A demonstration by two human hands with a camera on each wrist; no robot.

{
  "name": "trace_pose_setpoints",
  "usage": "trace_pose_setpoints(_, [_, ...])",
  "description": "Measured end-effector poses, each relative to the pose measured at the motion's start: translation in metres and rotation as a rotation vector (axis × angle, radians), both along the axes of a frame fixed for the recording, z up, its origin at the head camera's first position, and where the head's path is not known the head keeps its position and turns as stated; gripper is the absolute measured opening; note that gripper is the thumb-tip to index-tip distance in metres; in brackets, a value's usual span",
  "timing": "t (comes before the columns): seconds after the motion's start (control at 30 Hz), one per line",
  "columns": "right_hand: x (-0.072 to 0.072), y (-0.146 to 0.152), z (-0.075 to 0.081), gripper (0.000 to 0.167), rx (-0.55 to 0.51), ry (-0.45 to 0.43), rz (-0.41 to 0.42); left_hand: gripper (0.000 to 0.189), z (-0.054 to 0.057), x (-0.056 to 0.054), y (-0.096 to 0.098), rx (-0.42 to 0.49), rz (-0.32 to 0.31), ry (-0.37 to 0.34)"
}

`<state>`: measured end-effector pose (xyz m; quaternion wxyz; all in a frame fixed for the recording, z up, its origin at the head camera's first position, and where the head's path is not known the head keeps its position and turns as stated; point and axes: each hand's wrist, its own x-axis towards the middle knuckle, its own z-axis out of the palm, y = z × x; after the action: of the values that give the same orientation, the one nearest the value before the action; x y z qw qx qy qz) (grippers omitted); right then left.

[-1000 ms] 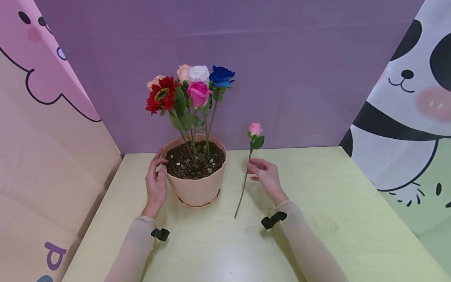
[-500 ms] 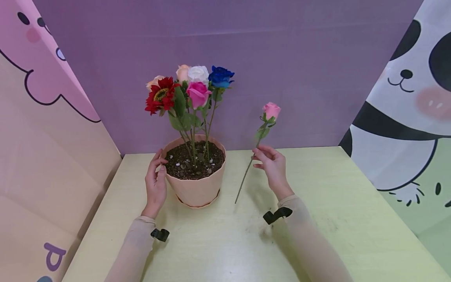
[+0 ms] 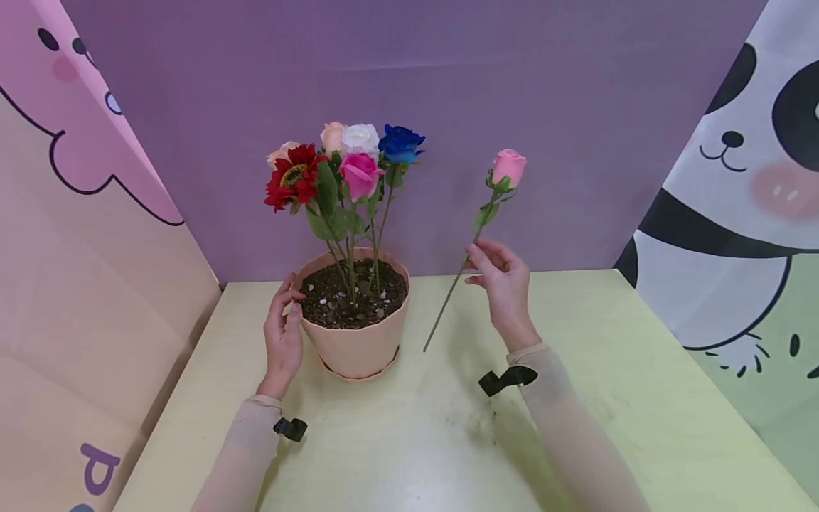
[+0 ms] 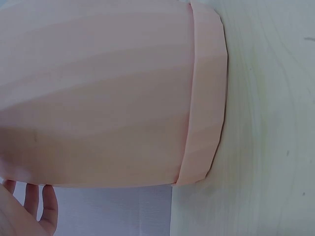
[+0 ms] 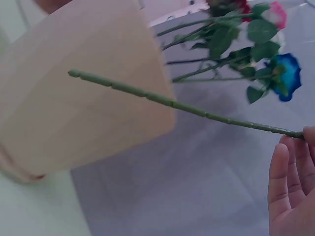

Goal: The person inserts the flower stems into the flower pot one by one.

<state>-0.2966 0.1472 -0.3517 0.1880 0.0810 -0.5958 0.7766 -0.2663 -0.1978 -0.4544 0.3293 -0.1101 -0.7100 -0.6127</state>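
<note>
A pink rose [image 3: 508,168] on a long green stem [image 5: 192,109] tilts up to the right, its bare lower end in the air right of the pot. My right hand [image 3: 505,284] pinches that stem between thumb and fingers, partway up below the leaves. The pale pink flowerpot [image 3: 358,350] holds dark soil [image 3: 333,316]. My left hand [image 3: 284,338] rests against the pot's left side, fingertips at its rim; in the left wrist view the bent fingers [image 4: 49,206] touch the wall's edge.
In the pot stand a red flower [image 3: 294,178], a blue rose [image 3: 401,144], a deep pink rose [image 3: 360,175], a white rose [image 3: 361,139] and peach ones. Dark crumbs [image 3: 493,419] lie on the pale table [image 3: 397,441]. Behind rises a purple backdrop [image 3: 576,178].
My right hand has lifted the pink rose up and slightly right, and the rose tilts further right. Its stem end has risen. My left hand stays at the pot.
</note>
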Motion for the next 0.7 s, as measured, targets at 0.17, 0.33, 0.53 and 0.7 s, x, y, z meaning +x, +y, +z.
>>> trace_pose_setpoints(0.17, [0.002,-0.008,0.021,0.010,-0.045,0.055,-0.003,0.032,-0.001,0.001,-0.001,0.003,-0.003,-0.002])
trace_pose_setpoints(0.33, [0.003,-0.018,0.038,0.014,-0.057,0.125,-0.020,0.033,-0.001,0.001,-0.001,-0.001,0.002,-0.004])
trace_pose_setpoints(0.53, [0.004,-0.033,0.054,0.007,-0.108,0.212,-0.031,0.035,-0.001,0.000,-0.001,-0.010,0.005,-0.005])
trace_pose_setpoints(0.7, [0.001,-0.048,0.064,0.008,-0.122,0.274,-0.027,0.036,-0.001,0.000,-0.002,-0.009,0.008,0.003])
